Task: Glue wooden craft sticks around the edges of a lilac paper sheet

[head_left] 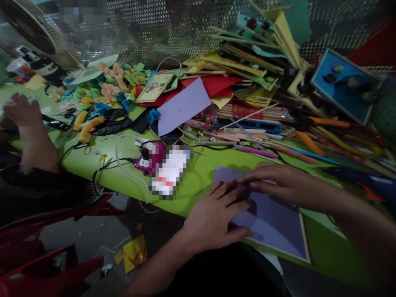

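A purple sheet of paper (275,231) lies flat on the green table near its front edge, with thin pale strips along its right and bottom edges. My left hand (218,218) rests on the sheet's left part, palm down, fingers stretched and apart. From the right, my right hand (278,181) reaches across the sheet's upper part with its fingers extended flat. The fingertips of both hands come close together near the top left of the sheet. No held object shows in either hand.
A blurred phone (171,171) and a magenta power strip (150,159) with cables lie left of the sheet. Behind are pencils, sticks, orange-handled tools (329,122), a loose purple sheet (185,105) and stacked craft panels. Another person's hand (23,109) is at far left.
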The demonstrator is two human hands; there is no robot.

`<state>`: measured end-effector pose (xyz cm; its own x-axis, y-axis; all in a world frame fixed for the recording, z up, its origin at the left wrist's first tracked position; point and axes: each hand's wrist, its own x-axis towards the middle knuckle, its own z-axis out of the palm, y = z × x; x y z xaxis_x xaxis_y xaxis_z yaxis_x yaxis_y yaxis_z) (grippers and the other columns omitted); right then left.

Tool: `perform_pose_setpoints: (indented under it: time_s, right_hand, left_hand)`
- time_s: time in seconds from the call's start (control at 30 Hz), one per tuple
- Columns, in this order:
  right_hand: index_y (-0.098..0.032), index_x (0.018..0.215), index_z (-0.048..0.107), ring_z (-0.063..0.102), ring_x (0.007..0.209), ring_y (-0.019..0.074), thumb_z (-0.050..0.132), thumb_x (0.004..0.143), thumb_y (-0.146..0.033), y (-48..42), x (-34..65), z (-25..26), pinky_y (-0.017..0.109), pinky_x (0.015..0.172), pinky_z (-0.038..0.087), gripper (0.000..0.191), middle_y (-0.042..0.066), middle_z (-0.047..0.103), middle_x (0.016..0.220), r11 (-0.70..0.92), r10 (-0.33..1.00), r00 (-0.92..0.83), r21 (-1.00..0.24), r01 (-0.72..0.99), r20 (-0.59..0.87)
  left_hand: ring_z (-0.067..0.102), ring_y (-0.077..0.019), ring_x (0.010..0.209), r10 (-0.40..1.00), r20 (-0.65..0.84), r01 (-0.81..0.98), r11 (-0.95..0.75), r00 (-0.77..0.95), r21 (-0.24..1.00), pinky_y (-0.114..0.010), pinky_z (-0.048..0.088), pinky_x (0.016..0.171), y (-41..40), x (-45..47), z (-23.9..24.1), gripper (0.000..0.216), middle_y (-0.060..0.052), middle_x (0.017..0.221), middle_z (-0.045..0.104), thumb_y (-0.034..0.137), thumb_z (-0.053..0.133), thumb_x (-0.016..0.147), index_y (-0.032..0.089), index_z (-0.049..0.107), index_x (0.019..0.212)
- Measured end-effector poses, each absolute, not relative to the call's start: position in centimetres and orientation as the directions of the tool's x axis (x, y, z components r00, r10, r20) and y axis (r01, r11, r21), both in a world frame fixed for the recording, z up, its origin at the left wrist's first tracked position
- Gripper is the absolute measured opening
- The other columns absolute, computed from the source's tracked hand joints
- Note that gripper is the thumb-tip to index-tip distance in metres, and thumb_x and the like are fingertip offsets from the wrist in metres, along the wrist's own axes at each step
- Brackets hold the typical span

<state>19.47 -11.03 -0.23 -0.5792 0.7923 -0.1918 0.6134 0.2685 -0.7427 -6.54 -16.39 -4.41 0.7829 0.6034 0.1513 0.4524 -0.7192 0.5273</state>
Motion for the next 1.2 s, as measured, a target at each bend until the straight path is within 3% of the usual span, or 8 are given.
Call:
perform_pose_setpoints:
  time_s: [0.17, 0.4, 0.67, 0.93, 1.2]
  right_hand:
    - [-0.024, 0.11, 0.079, 0.07, 0.077, 0.0237, 0.059, 0.096, -0.06, -11.1, 19.8, 0.6, 0.038, 0.075, 0.053, 0.044, 0.007, 0.08, 0.088, 0.069, 0.908, -0.36, -0.772, 0.632, -0.213]
    - [-0.025, 0.089, 0.075, 0.072, 0.084, 0.0248, 0.063, 0.09, -0.045, -10.0, 18.9, -1.9, 0.038, 0.077, 0.052, 0.023, 0.006, 0.079, 0.092, 0.177, 0.93, -0.352, -0.705, 0.687, -0.11]
    - [-0.025, 0.083, 0.07, 0.065, 0.068, 0.0209, 0.065, 0.088, -0.042, -9.7, 18.7, -3.2, 0.035, 0.065, 0.046, 0.018, 0.003, 0.074, 0.077, 0.169, 0.947, -0.304, -0.642, 0.748, -0.105]
    - [-0.025, 0.086, 0.07, 0.066, 0.071, 0.021, 0.063, 0.091, -0.041, -9.9, 18.4, -3.3, 0.035, 0.066, 0.045, 0.018, 0.003, 0.074, 0.08, 0.186, 0.951, -0.294, -0.584, 0.79, -0.094]
    - [-0.026, 0.079, 0.063, 0.063, 0.072, 0.0224, 0.056, 0.089, -0.037, -9.3, 18.4, -3.1, 0.036, 0.066, 0.043, 0.016, 0.005, 0.072, 0.08, 0.189, 0.968, -0.247, -0.541, 0.82, -0.035]
  left_hand:
    - [0.035, -0.0253, 0.158, 0.599, 0.122, 0.463, -0.717, 0.791, 0.521, -0.048, 0.027, 0.132, -16.3, -6.6, -4.2, 0.054, -0.001, 0.164, 0.05, 0.057, 0.06, 0.101, 0.028, 0.06, 0.145]
    - [0.037, -0.0303, 0.157, 0.622, 0.075, 0.493, -0.682, 0.779, 0.54, -0.052, 0.029, 0.13, -16.5, -6.2, -3.5, 0.063, -0.004, 0.161, 0.054, 0.063, 0.065, 0.096, 0.028, 0.058, 0.148]
    - [0.046, -0.0324, 0.148, 0.657, 0.078, 0.545, -0.68, 0.75, 0.49, -0.054, 0.037, 0.122, -16.5, -5.3, -3.1, 0.068, -0.009, 0.161, 0.052, 0.069, 0.063, 0.095, 0.025, 0.058, 0.147]
    - [0.046, -0.0307, 0.148, 0.654, 0.111, 0.514, -0.677, 0.748, 0.526, -0.051, 0.035, 0.121, -16.3, -5.6, -3.8, 0.069, -0.007, 0.162, 0.051, 0.074, 0.054, 0.097, 0.027, 0.058, 0.147]
    - [0.047, -0.0319, 0.146, 0.653, 0.12, 0.515, -0.684, 0.748, 0.517, -0.051, 0.036, 0.121, -16.3, -5.7, -3.9, 0.071, -0.006, 0.164, 0.049, 0.073, 0.06, 0.094, 0.027, 0.059, 0.148]
